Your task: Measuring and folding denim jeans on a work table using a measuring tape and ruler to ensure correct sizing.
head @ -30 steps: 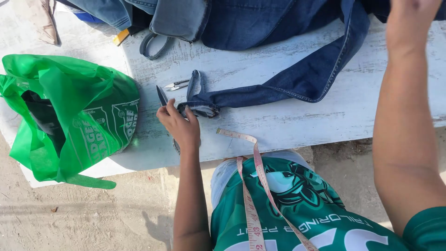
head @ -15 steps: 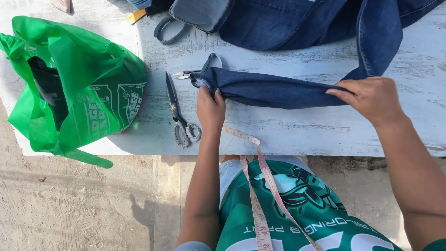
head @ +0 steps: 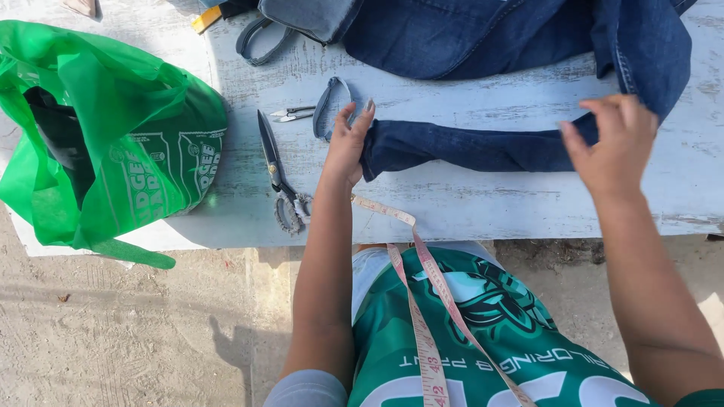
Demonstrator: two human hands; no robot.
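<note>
Both hands worked a folded strip of dark denim (head: 483, 147) lying across the white painted table (head: 483, 211). Left hand (head: 345, 147) lay flat with fingers spread on the strip's near end, pressing it to the boards rather than gripping it; right hand (head: 611, 139) pinched the cloth farther along, where it rose toward the heaped jeans (head: 490, 34) at the table's far edge. Judging by that, the step in hand was smoothing and stretching the strip straight. A next move would call for keeping the fold aligned while tension was held from both ends. Heavy scissors (head: 277, 177) lay just left of the left hand, small snips (head: 292, 114) beyond them, a green bag (head: 113, 143) well to the left, and a tape measure (head: 418, 301) hung over the person's green shirt.
</note>
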